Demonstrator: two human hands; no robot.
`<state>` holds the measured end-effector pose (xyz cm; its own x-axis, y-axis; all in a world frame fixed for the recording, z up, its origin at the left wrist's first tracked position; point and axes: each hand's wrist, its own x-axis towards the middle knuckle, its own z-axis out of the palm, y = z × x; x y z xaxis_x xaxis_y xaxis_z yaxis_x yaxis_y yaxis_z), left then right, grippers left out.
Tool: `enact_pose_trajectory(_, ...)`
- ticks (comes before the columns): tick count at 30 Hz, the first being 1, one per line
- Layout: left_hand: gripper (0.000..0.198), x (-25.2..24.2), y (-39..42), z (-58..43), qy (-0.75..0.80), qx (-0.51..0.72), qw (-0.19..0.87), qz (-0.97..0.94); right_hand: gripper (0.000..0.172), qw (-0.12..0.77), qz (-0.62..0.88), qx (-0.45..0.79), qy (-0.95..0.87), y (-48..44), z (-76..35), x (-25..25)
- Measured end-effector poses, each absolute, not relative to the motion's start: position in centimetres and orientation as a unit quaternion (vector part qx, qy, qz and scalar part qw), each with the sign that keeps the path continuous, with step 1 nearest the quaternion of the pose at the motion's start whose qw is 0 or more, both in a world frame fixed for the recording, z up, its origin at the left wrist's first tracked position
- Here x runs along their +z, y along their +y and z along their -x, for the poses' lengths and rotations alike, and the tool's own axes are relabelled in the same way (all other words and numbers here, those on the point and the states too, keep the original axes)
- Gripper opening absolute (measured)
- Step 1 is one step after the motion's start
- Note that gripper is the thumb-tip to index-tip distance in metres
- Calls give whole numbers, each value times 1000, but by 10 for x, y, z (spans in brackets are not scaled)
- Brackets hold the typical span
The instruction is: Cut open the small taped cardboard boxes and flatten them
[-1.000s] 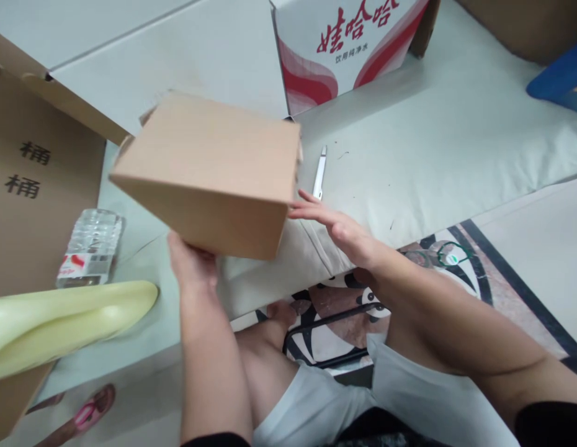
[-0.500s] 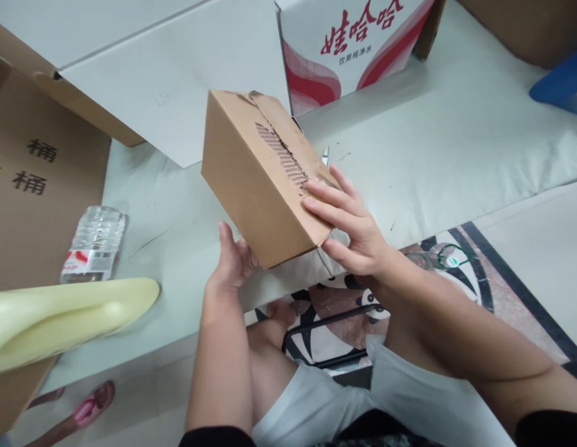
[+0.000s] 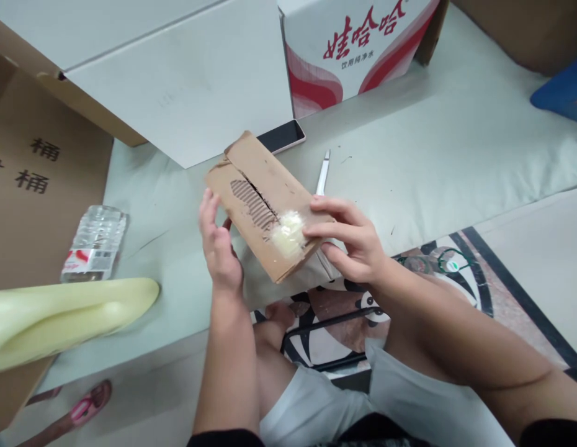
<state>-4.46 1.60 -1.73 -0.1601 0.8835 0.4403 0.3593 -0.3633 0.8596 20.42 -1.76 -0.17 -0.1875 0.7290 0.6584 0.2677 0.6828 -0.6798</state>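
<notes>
A brown cardboard box (image 3: 279, 180) with a taped seam and a striped printed patch is tilted over the table, its taped face toward me. Shiny clear tape reflects light near its lower right corner. My right hand (image 3: 351, 239) grips that right end, fingers on the top face and thumb at the edge. At the box's left end, my left hand (image 3: 221, 248) is curved against the edge, its fingers partly bent. A white-handled cutter (image 3: 323, 172) lies on the table behind my right hand. Beyond the box lies a dark-screened phone (image 3: 283, 135).
White cartons (image 3: 177, 87) and a red-and-white water carton (image 3: 353, 56) stand along the back. At left are a brown carton (image 3: 60, 217), a clear bottle (image 3: 95, 242) and a pale yellow object (image 3: 84, 316). A blue object (image 3: 563, 93) sits at right. Another person's sandalled foot (image 3: 90, 403) shows lower left.
The box has been turned and lowered, so its taped face now faces up toward me. My left hand moved from beneath it up to its left end. The phone and cutter now show more fully.
</notes>
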Motion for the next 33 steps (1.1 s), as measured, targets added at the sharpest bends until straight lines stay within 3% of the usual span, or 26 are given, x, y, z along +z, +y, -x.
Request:
enact_pose_trajectory(3,53,-14,12,37,476,526,172,-684,29,530,363,254,-723,-18,-204,-1)
enact_pose_trajectory(8,49,-16,12,28,478,537,160,-677,53,532,469,286,-644,11,-214,-26)
enact_pose_trajectory(10,49,-18,13,25,476,546,162,-670,55,457,549,226,-662,27,-217,-39)
enact_pose_trajectory(15,48,-21,14,22,470,561,166,-661,38,201,637,139,-731,45,-215,-45)
enact_pose_trajectory(20,44,-21,14,22,458,564,179,-664,23,132,701,143,-687,47,-220,-29)
enact_pose_trajectory(22,46,-20,15,21,464,557,181,-664,29,181,709,183,-656,46,-228,-25)
enact_pose_trajectory(25,47,-19,15,19,471,554,184,-661,38,334,650,269,-627,35,-240,-20)
enact_pose_trajectory(29,46,-22,15,17,459,559,180,-666,33,516,502,357,-596,10,-254,-4)
enact_pose_trajectory(33,45,-27,17,19,439,554,174,-685,26,637,364,364,-574,-8,-255,17)
